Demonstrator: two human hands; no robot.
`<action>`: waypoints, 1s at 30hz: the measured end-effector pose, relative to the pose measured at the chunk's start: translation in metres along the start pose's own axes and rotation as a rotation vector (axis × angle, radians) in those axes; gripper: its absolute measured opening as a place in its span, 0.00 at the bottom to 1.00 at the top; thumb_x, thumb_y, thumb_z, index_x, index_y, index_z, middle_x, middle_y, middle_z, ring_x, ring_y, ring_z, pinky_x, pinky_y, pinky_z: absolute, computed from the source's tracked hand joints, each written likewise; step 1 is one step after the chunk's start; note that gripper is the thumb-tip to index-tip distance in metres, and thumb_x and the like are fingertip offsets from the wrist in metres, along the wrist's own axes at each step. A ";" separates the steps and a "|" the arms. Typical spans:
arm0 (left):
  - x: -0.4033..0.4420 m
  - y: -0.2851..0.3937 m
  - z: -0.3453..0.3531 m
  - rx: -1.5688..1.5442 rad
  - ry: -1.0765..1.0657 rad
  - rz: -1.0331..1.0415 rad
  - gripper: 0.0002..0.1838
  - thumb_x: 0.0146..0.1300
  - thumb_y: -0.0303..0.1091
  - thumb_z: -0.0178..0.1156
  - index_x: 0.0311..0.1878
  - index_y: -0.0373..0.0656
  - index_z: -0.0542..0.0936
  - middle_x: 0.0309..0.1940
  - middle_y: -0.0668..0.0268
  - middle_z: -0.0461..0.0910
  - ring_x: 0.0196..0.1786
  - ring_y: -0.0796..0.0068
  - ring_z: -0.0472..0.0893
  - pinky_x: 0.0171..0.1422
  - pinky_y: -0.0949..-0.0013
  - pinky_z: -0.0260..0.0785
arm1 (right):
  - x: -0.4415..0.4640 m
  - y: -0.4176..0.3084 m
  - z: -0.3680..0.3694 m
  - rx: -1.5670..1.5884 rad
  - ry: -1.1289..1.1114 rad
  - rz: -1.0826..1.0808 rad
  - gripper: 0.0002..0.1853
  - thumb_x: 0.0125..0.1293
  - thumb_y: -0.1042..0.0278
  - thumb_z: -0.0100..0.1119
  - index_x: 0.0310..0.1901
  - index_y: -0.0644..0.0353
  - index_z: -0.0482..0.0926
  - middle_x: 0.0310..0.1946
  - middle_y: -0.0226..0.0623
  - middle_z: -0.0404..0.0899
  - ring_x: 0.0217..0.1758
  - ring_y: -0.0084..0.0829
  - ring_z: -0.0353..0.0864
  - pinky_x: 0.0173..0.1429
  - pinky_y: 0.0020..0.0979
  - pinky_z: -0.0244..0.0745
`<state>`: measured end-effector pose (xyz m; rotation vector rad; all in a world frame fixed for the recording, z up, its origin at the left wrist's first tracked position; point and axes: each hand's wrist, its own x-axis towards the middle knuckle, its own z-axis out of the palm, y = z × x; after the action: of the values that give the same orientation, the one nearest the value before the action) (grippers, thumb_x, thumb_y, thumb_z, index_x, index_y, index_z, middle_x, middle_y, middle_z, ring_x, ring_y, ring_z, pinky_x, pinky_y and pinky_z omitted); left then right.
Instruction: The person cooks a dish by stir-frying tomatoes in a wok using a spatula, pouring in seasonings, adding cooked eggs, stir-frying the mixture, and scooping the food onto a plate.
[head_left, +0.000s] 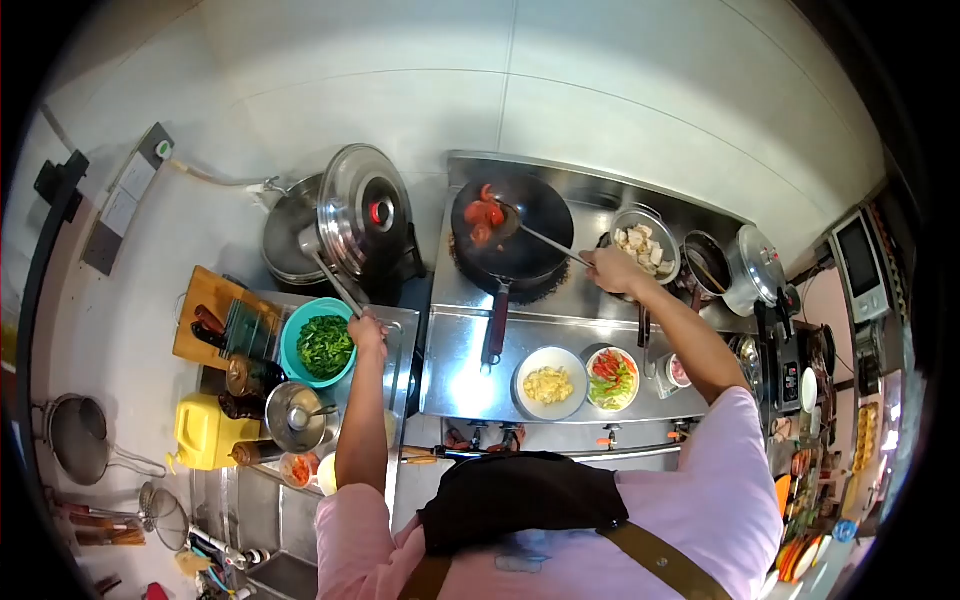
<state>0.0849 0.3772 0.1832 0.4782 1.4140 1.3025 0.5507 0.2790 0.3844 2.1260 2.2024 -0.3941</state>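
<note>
- Right hand (612,272): fingers wrapped round the handle of a spatula (555,243), gripped near its end, arm stretched out over the counter
- Spatula reaches left into the wok (545,208), head right at the tomato pieces (483,213); its exact shape is partly hidden
- Tomato pieces: bunched at the upper left inside the wok, rest of the wok's inside is dark
- Wok: sits on the left burner of the stove (592,205), dark wok handle (498,325) pointing back toward the person, neither hand on it
- Left hand (368,332): closed round a long metal utensil (343,290), just beside the right rim of the teal bowl (290,350)
- Metal utensil slants up and left, far end by the big pot (284,245) and its lid (355,235); can't tell whether that end touches either
- Lid: tilted up at the right side of the big pot
- Teal bowl: holds chopped greens (325,345)
- Right of the wok: pan (625,218) with pale chunks (642,247), near the right hand
- Front counter: white bowl (521,383) of yellow food (548,386), next to it a smaller bowl of red and green strips (612,378)
</note>
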 end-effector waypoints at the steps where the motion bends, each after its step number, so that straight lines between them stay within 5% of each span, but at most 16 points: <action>1: 0.010 0.003 -0.003 -0.018 0.012 -0.004 0.08 0.71 0.32 0.54 0.36 0.42 0.67 0.18 0.69 0.66 0.16 0.79 0.65 0.15 0.72 0.56 | -0.002 -0.002 -0.005 -0.036 -0.013 0.020 0.14 0.62 0.66 0.58 0.48 0.61 0.82 0.38 0.54 0.83 0.46 0.56 0.82 0.52 0.51 0.76; 5: 0.059 0.020 0.002 0.078 0.045 0.005 0.13 0.69 0.31 0.54 0.26 0.41 0.69 0.18 0.67 0.66 0.13 0.75 0.62 0.14 0.71 0.56 | -0.012 0.004 0.013 0.039 0.046 0.030 0.12 0.63 0.66 0.58 0.43 0.64 0.82 0.35 0.57 0.82 0.42 0.56 0.82 0.47 0.50 0.76; 8: 0.088 0.048 0.006 0.087 0.055 -0.087 0.12 0.65 0.25 0.52 0.23 0.39 0.68 0.16 0.64 0.65 0.12 0.74 0.61 0.14 0.71 0.54 | -0.020 0.009 0.041 0.434 0.061 0.038 0.11 0.64 0.66 0.61 0.41 0.66 0.80 0.27 0.59 0.76 0.30 0.55 0.76 0.39 0.45 0.71; 12: 0.156 0.060 -0.002 0.033 -0.048 -0.197 0.07 0.55 0.16 0.46 0.25 0.38 0.68 0.16 0.61 0.62 0.13 0.71 0.61 0.15 0.69 0.52 | -0.033 -0.005 0.052 0.485 0.029 0.194 0.10 0.65 0.67 0.59 0.41 0.66 0.81 0.20 0.53 0.76 0.22 0.43 0.78 0.32 0.42 0.72; 16: 0.168 0.083 -0.003 -0.012 -0.057 -0.227 0.10 0.63 0.19 0.51 0.28 0.43 0.67 0.17 0.66 0.67 0.16 0.75 0.65 0.16 0.72 0.60 | -0.048 -0.016 0.043 0.659 0.020 0.281 0.11 0.68 0.67 0.58 0.44 0.66 0.80 0.15 0.42 0.73 0.15 0.31 0.74 0.24 0.36 0.68; 21: 0.114 0.092 -0.035 -0.275 -0.084 -0.183 0.11 0.73 0.32 0.53 0.31 0.43 0.69 0.20 0.68 0.68 0.19 0.78 0.65 0.19 0.75 0.58 | -0.070 -0.001 0.037 0.837 0.014 0.364 0.22 0.68 0.68 0.59 0.63 0.63 0.76 0.18 0.31 0.72 0.14 0.21 0.67 0.20 0.29 0.63; 25: 0.026 0.115 -0.075 -0.394 -0.134 -0.086 0.09 0.75 0.35 0.50 0.38 0.42 0.70 0.23 0.69 0.69 0.19 0.81 0.64 0.18 0.76 0.56 | -0.078 0.003 0.034 0.820 0.030 0.359 0.25 0.68 0.69 0.59 0.66 0.65 0.73 0.17 0.30 0.70 0.13 0.20 0.66 0.19 0.28 0.63; 27: -0.015 0.130 -0.096 -0.460 -0.176 -0.051 0.08 0.76 0.36 0.49 0.43 0.42 0.71 0.25 0.70 0.69 0.19 0.84 0.62 0.17 0.77 0.55 | -0.079 -0.014 0.016 0.787 -0.010 0.374 0.16 0.67 0.69 0.58 0.53 0.67 0.81 0.16 0.29 0.69 0.13 0.20 0.66 0.19 0.28 0.62; 30: -0.087 0.169 -0.105 -0.535 -0.312 -0.063 0.11 0.78 0.36 0.47 0.52 0.40 0.72 0.27 0.72 0.68 0.19 0.87 0.60 0.16 0.81 0.52 | -0.063 -0.005 0.021 0.502 -0.106 0.224 0.12 0.65 0.68 0.57 0.44 0.67 0.81 0.20 0.41 0.78 0.19 0.39 0.79 0.29 0.39 0.74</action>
<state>-0.0409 0.3114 0.3479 0.2556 0.7746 1.4179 0.5459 0.2128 0.3779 2.4756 1.9262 -1.1105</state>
